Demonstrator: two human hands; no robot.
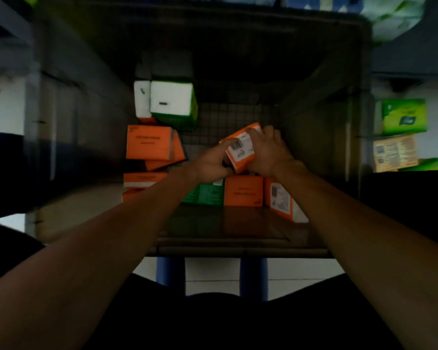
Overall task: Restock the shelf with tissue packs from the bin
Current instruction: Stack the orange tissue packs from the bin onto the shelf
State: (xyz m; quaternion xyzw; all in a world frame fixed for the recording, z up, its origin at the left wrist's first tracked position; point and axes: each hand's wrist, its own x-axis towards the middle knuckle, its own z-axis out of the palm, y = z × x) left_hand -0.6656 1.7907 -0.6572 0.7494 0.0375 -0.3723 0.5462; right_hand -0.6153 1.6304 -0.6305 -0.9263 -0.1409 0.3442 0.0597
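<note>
Tissue pack (241, 147), orange, is pinched between the fingers of your left hand (211, 164) and right hand (270, 152) inside the bin (321, 137). Roughly ten packs remain there; restocking continues.

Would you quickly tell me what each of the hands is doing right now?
Left hand: closed on the orange tissue pack, gripping its near left end.
Right hand: closed on the same pack, gripping its right side.
</note>
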